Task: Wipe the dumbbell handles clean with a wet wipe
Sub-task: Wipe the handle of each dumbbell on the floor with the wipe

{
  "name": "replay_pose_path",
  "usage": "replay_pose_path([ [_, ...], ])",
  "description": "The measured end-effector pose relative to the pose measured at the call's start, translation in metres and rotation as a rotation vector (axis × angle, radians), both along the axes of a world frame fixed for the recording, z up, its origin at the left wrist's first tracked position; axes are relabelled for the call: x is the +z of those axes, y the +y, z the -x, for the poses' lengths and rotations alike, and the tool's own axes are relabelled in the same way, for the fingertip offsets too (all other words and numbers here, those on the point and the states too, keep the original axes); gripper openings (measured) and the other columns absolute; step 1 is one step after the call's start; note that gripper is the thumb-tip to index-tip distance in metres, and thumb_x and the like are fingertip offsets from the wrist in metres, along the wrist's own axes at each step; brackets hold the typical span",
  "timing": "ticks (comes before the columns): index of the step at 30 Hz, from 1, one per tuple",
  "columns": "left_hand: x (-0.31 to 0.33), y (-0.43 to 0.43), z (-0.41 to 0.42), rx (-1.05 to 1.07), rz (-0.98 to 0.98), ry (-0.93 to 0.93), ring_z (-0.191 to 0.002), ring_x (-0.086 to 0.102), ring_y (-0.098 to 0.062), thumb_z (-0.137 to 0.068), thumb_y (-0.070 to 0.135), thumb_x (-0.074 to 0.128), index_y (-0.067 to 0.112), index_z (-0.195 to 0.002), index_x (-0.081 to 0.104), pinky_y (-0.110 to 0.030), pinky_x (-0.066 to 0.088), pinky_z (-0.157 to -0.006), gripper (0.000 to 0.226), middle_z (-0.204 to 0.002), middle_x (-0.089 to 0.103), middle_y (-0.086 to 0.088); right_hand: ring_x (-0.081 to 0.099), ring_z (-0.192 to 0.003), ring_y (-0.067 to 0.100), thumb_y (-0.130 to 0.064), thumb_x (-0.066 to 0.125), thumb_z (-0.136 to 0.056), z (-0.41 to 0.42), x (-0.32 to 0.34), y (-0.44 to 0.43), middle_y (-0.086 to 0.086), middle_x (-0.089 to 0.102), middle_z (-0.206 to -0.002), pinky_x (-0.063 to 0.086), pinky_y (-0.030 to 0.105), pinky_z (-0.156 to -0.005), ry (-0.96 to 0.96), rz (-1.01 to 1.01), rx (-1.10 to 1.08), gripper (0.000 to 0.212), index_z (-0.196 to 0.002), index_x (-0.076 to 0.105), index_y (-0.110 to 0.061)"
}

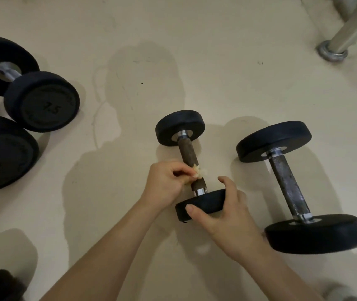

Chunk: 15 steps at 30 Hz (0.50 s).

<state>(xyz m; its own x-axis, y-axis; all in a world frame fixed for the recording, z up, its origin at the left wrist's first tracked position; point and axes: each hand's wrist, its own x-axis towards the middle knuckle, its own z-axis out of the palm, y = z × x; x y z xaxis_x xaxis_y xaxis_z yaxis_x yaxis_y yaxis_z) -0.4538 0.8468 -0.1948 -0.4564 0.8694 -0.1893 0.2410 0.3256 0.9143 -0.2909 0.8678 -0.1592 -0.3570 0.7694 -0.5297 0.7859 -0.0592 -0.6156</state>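
Note:
A small black dumbbell (187, 153) lies on the pale floor in the middle, its rusty brown handle pointing away from me. My left hand (165, 183) pinches a crumpled, yellowed wet wipe (198, 171) against the near part of that handle. My right hand (223, 211) grips the dumbbell's near weight plate, thumb on its rim and fingers over the top. A larger dumbbell (288, 183) with a mottled grey handle lies to the right, untouched.
More black dumbbells stand at the left: one marked 7.5 (43, 103) and a bigger plate (1, 155) below it. A metal frame leg with a round foot (333, 48) is at the top right. Dark shapes sit at both bottom corners.

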Motion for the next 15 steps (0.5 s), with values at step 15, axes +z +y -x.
replay_pose_path([
  [15,-0.002,0.042,-0.007,0.11,-0.019,0.054,-0.083,0.065,-0.001,-0.077,0.009,0.075,0.021,-0.083,0.076,-0.026,0.054,-0.084,0.014,-0.083,0.07,0.013,0.05,-0.098,0.013,-0.059,0.061,-0.073,-0.016,0.003,0.03,-0.003,0.043,-0.122,0.044,0.026,-0.078,-0.051,-0.04,0.074,0.075,-0.137,0.028,-0.037],
])
